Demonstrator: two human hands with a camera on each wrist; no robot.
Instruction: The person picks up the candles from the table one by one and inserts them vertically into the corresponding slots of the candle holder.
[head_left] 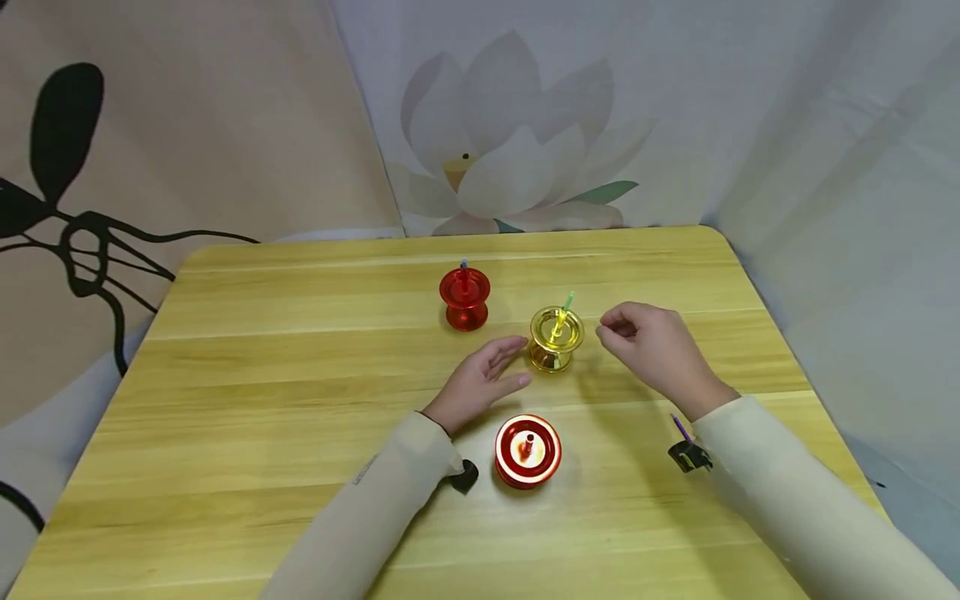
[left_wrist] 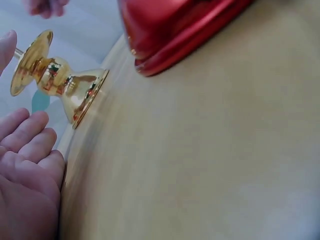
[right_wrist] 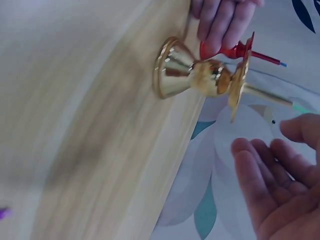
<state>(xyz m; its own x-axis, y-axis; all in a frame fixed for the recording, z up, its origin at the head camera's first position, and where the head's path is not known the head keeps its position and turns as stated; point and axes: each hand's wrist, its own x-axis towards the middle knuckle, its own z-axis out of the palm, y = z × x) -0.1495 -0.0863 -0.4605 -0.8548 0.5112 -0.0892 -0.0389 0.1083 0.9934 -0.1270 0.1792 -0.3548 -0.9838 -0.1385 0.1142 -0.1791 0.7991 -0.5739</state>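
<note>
A gold candle holder (head_left: pixel 551 358) stands upright on the table, a thin green-tipped stick (head_left: pixel 567 302) rising from its cup. To its left is my left hand (head_left: pixel 480 383), fingers extended and thumb apart, fingertips right by the holder's stem. My right hand (head_left: pixel 651 346) hovers to the right of the holder with loosely bent fingers. The right wrist view shows nothing between that hand's thumb and fingers (right_wrist: pixel 250 170). Behind the left hand stands a red candle holder (head_left: pixel 467 317) with a blue-tipped stick. Nearer me is another red candle holder (head_left: pixel 527 475), with a short upright socket at its centre.
Beside the right sleeve lies a small black object (head_left: pixel 688 456) with a purple stick (head_left: pixel 681 427). The wooden table (head_left: pixel 262 375) has rounded far corners. Behind it hangs a pale curtain (head_left: pixel 525 100) printed with a lotus. Black straps belong to the wrist cameras.
</note>
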